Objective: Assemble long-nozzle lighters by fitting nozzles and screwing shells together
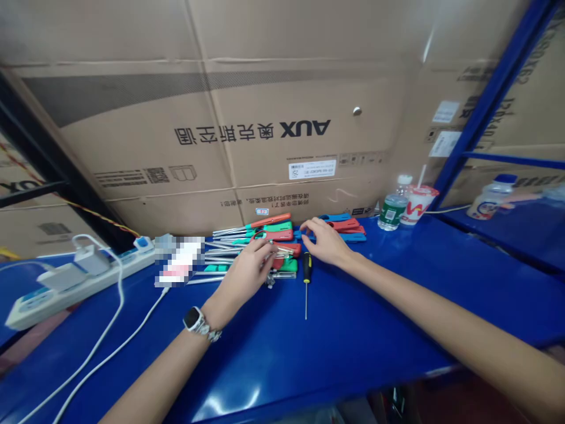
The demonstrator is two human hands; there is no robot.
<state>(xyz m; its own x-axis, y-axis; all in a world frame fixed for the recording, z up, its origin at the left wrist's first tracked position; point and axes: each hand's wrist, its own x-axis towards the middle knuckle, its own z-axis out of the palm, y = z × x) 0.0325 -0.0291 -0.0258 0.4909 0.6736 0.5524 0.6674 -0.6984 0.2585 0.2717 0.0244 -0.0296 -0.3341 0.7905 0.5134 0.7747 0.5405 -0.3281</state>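
Note:
Several long-necked lighters with red and green handles and metal tubes lie in a pile at the back of the blue table. My left hand, a watch on its wrist, rests over the pile with curled fingers; a small clear piece shows by its fingertips, but what they grip is hidden. To the right, my right hand reaches over blue and red lighters, its bent fingers apart near a blue part. Between the hands lies a screwdriver with a black and yellow handle, its shaft towards me.
A large cardboard box stands behind the table. At the back right are a water bottle and a paper cup with a straw. On the left lie a power strip, white cables and a blurred-out flat object.

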